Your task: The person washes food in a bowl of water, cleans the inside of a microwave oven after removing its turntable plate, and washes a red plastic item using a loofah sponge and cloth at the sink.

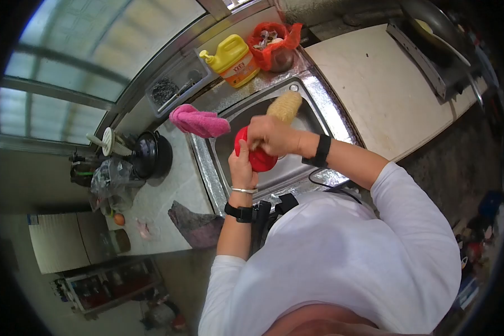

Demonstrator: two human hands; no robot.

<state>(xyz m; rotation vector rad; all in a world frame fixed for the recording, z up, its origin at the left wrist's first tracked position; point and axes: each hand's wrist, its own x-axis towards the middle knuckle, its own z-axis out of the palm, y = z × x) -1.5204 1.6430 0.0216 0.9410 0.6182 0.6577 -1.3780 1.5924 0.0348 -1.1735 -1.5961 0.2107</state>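
Over the sink (212, 147), my left hand (242, 166) grips a red bowl (265, 162) by its near left side, thumb on the rim. My right hand (271, 136) is closed, fingers curled down into the bowl; whatever they hold there is hidden. Just beyond the right hand a yellowish, loofah-like scrubber (286, 106) slants over the basin, its lower end covered by the hand. I cannot tell whether it is held or only lies behind. A pink cloth (200, 121) lies at the sink's left edge, apart from both hands.
Behind the sink stand a yellow jug (232, 60), a red plastic bag (275, 47) and a clear tray (176, 84). A black pot (152, 154) and a grey cloth (195, 225) occupy the left counter. To the right are a pale board (369, 78) and a stove (417, 59).
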